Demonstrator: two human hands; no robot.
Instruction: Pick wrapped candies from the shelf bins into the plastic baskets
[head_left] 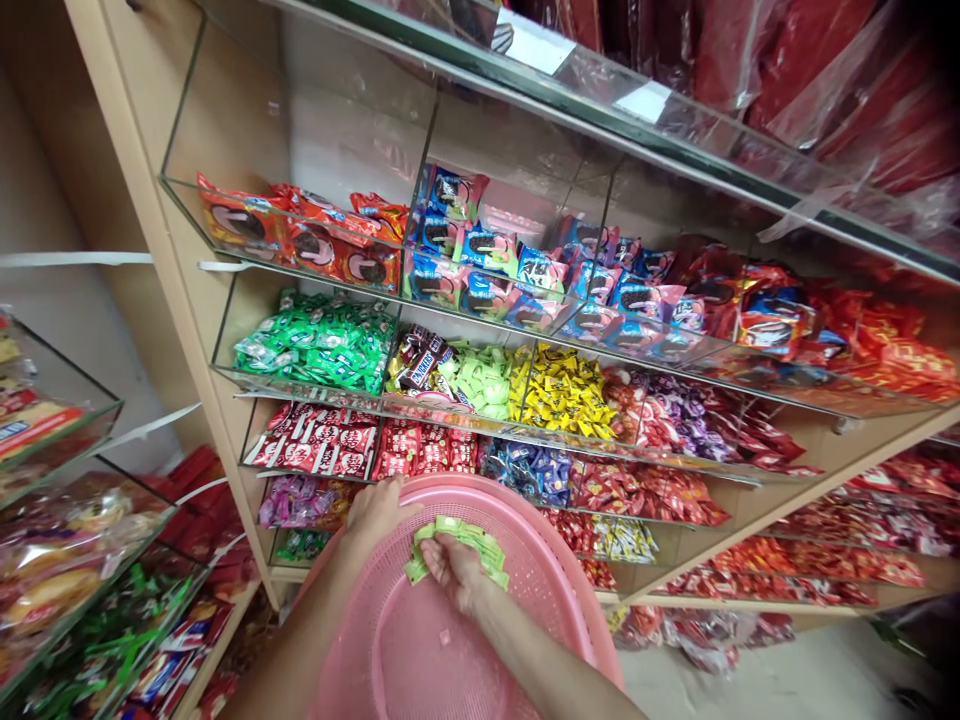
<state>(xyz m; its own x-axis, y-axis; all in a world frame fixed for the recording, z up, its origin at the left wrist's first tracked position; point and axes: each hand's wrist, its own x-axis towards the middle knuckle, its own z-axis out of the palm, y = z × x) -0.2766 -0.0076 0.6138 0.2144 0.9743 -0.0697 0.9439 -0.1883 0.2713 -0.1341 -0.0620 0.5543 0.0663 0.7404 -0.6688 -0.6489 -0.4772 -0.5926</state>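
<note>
The basket is pink, its candies pale green.

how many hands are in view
2: left hand at the rim of the basket, right hand at the green sweets inside it. None seems hidden.

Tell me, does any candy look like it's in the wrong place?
Maybe the dark Snickers pack: it sits beside pale green candies, left of the yellow candies, and looks mixed in. Nothing looks spilled.

I can read "SNICKERS" on a dark brown wrapper on the shelves; the lettering on the blue packets above and the red-and-white packets below is too small for me.
</note>
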